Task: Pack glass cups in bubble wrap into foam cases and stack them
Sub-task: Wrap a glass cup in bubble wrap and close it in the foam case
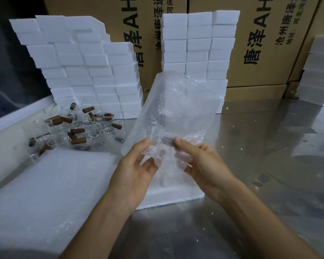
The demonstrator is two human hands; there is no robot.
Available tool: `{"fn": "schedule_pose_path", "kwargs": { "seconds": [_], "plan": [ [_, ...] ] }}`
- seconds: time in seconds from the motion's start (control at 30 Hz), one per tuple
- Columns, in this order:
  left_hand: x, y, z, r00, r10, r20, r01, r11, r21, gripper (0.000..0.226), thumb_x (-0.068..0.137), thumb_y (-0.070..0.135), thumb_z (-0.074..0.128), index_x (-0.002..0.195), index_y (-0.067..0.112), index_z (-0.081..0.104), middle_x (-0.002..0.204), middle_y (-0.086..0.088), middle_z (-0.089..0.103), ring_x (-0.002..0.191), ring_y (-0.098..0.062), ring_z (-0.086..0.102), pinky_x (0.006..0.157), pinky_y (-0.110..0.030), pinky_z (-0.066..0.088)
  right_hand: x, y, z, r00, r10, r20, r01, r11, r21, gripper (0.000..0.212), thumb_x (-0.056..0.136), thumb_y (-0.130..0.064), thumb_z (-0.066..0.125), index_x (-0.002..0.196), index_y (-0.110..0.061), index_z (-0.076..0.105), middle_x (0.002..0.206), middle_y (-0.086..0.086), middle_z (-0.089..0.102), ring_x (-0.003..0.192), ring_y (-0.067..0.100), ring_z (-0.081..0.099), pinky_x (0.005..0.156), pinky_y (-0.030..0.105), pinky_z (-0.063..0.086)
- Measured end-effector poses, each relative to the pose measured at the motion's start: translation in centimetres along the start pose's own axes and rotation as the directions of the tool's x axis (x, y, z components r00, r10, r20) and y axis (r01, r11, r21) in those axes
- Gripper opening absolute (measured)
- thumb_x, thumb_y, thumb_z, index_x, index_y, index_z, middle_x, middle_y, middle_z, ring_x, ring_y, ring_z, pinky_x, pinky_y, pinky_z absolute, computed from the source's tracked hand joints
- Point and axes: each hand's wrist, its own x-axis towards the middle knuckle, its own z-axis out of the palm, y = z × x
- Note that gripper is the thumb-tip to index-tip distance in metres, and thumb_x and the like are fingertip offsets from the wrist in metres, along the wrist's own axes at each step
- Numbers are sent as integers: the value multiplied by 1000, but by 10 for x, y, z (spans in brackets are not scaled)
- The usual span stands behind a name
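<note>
I read this as the wrapping step: I have one clear sheet of bubble wrap (176, 109) lifted off the shiny metal desk (260, 165), held up between both hands, and a dark shape showing through its lower edge looks to me like the brown handle of a glass cup already inside, though the film blurs it too much to be sure.

My left hand (137, 165) is palm-up under the sheet's lower left corner, thumb pressed on the front face and fingers (148, 163) curled loosely behind, so it pinches the wrap rather than gripping hard. My right hand (200, 163) mirrors it on the lower right, thumb on top near the dark shape, fingers cupped beneath the film. Both forearms reach in from the bottom of the view, wrists tilted inward towards each other.

The remaining clear glass cups with brown cylindrical handles (77, 128) lie in a loose heap on the desk to the left, well apart from my hands. A flat pile of white bubble wrap sheets (51, 187) sits nearer me on the left. Directly below the lifted sheet lies a white foam case half (166, 197), touching the desk.

Next, I judge, the wrap needs rolling snugly round the cup, then lowering into that foam half. Stacks of white foam cases (94, 71) stand behind, against brown cardboard cartons (269, 43).
</note>
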Motion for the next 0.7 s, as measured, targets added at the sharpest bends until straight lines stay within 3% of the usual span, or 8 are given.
{"fn": "schedule_pose_path", "kwargs": {
  "seconds": [0.1, 0.17, 0.3, 0.4, 0.53, 0.7],
  "plan": [
    [0, 0, -2, 1000, 2, 26, -4, 997, 76, 33, 67, 17, 76, 99, 14, 76, 111, -11, 71, 93, -23, 70, 80, -33, 60, 0, -2, -2, 994, -75, -83, 79, 996, 40, 14, 88, -18, 71, 89, -5, 71, 85, 10, 76, 84, 18, 74, 74, 31, 53],
    [0, -1, -4, 999, -13, 43, 9, 995, 98, 34, 67, 17, 75, 101, 14, 77, 112, -12, 72, 96, -23, 71, 79, -33, 60, 0, -1, 0, 977, -150, -154, 143, 988, -57, 18, 88, -17, 73, 90, 1, 71, 88, 20, 74, 79, 25, 70, 69, 35, 50],
    [1, -5, -7, 997, -32, 69, 19, 983, 185, 48, 72, 14, 73, 118, 5, 65, 119, -17, 69, 103, -28, 69, 90, -41, 57, 1, 3, 1, 920, -309, -243, 255, 940, -227, 13, 93, -22, 68, 82, -15, 65, 69, 5, 70, 58, 16, 61, 43, 23, 44],
    [1, -6, -10, 992, -37, 118, 1, 957, 289, 53, 73, 11, 81, 122, 2, 62, 120, -18, 68, 105, -31, 68, 90, -41, 57, 1, 4, -1, 878, -420, -229, 348, 889, -297, 15, 95, -20, 64, 89, -7, 61, 67, 12, 67, 52, 23, 61, 39, 26, 43],
    [-1, -6, -12, 979, -49, 198, -37, 912, 410, 61, 68, 23, 84, 124, 10, 62, 121, -12, 69, 111, -29, 67, 88, -41, 58, 0, 4, -1, 849, -496, -184, 431, 850, -303, 14, 95, -16, 64, 90, -4, 60, 61, 2, 61, 45, 17, 57, 38, 26, 43],
    [-1, -9, -11, 979, -10, 205, -78, 905, 418, 39, 71, 29, 82, 109, 20, 74, 116, -11, 72, 108, -29, 69, 85, -42, 58, -1, 8, 4, 850, -505, -150, 444, 840, -311, 11, 94, -16, 65, 86, -12, 60, 59, 4, 61, 43, 20, 57, 38, 25, 44]
  ]
}}
